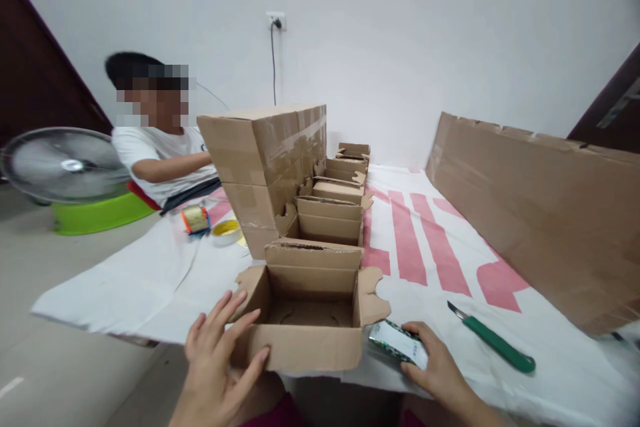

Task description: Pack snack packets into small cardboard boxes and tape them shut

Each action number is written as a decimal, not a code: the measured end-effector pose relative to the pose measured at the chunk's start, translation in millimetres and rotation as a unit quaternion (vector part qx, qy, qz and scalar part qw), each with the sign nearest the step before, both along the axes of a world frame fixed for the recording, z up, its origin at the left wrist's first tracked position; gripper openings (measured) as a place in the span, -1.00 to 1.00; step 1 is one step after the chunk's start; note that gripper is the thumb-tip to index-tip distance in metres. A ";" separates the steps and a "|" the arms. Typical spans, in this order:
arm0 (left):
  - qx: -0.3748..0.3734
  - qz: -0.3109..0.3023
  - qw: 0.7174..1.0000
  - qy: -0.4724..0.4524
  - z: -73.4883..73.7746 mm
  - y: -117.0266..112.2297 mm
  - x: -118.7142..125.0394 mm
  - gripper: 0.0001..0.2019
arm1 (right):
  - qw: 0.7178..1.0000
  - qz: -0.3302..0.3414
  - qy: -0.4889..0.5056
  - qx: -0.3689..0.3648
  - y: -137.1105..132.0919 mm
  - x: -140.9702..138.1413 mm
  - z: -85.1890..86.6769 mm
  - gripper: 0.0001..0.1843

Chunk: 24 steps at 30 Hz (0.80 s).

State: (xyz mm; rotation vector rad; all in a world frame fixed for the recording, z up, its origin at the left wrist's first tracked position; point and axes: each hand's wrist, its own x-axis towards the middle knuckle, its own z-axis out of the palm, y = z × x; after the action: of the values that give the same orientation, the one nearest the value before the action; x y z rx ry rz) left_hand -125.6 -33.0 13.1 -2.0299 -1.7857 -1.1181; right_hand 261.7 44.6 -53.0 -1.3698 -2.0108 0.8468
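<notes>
Right hand [440,368] grips small green-and-white packet [397,341] between thumb and fingers; packet is just right of nearest open carton [315,348]. Left hand [217,350] is open, fingers spread, at left near corner of same carton. Green cutter [497,343] lies to right of packet grip, blade pointing away and leftward. Beyond both hands, row of more open cartons [329,228] goes toward wall [400,47]. Taped carton stack [281,153] stands left of this row, yellow-lined roll [227,238] beyond left hand.
</notes>
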 end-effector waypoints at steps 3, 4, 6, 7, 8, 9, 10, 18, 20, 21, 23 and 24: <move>-0.022 -0.048 0.996 -0.066 22.1 -1.6 -8.7 -0.62 | 1.000 0.012 -0.006 0.007 -1.4 1.9 0.1 -0.48; -0.026 -0.057 0.995 -0.077 32.3 1.0 -12.6 -0.64 | 1.000 0.011 -0.011 0.011 -1.3 2.5 -0.1 -0.48; -0.032 -0.067 0.996 -0.059 57.0 11.6 -18.8 -0.67 | 0.999 0.002 -0.028 0.028 0.0 3.6 -1.6 -0.47; -0.032 -0.072 0.996 -0.036 71.0 19.6 -20.2 -0.67 | 0.999 -0.005 -0.037 0.039 1.0 4.2 -3.2 -0.46; -0.030 -0.080 0.996 -0.010 85.5 29.4 -20.1 -0.67 | 0.998 -0.011 -0.042 0.050 2.0 4.7 -5.1 -0.44; -0.028 -0.095 0.995 0.019 100.0 41.2 -18.5 -0.67 | 0.997 -0.017 -0.041 0.058 3.0 5.1 -7.5 -0.43; -0.029 -0.110 0.992 0.048 113.8 54.9 -15.5 -0.67 | 0.997 -0.021 -0.034 0.062 3.8 5.5 -10.2 -0.43; -0.158 -0.061 0.932 0.321 159.2 210.9 16.9 -0.27 | 0.998 -0.034 0.011 0.046 3.9 5.9 -24.8 -0.45; -0.212 -0.053 0.904 0.367 156.1 246.0 24.8 -0.09 | 0.998 -0.032 0.019 0.047 4.3 6.1 -26.0 -0.45; -0.235 -0.055 0.891 0.385 153.6 260.7 29.3 -0.01 | 0.998 -0.030 0.024 0.049 4.6 6.4 -26.7 -0.45; -0.267 -0.063 0.868 0.413 147.0 284.0 38.8 0.11 | 0.998 -0.028 0.030 0.052 5.8 7.2 -29.1 -0.45; -0.280 -0.065 0.860 0.422 143.0 292.8 43.1 0.15 | 0.998 -0.028 0.033 0.053 6.6 7.8 -30.9 -0.45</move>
State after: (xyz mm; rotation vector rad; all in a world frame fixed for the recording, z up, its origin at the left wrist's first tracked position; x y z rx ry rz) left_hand -82.4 259.8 156.1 -2.3897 -1.5621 0.3713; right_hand 269.5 51.2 -83.9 -1.3161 -1.9295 0.7385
